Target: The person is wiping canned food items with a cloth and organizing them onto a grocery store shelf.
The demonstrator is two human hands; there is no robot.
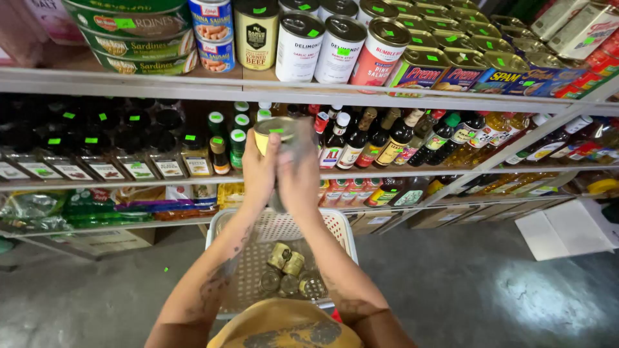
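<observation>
Gripping one can (276, 132) between them, both hands are raised in front of the middle shelf (412, 173). The left hand (259, 171) has its fingers wrapped round the can's left side; the right hand (299, 174) presses its fingers against the right side (that hand is blurred). The can stands upright, above the far edge of a white basket (219, 232). More cans (289, 274) lie near the basket's middle. Bottles (387, 138) line the shelf just right of the hands.
</observation>
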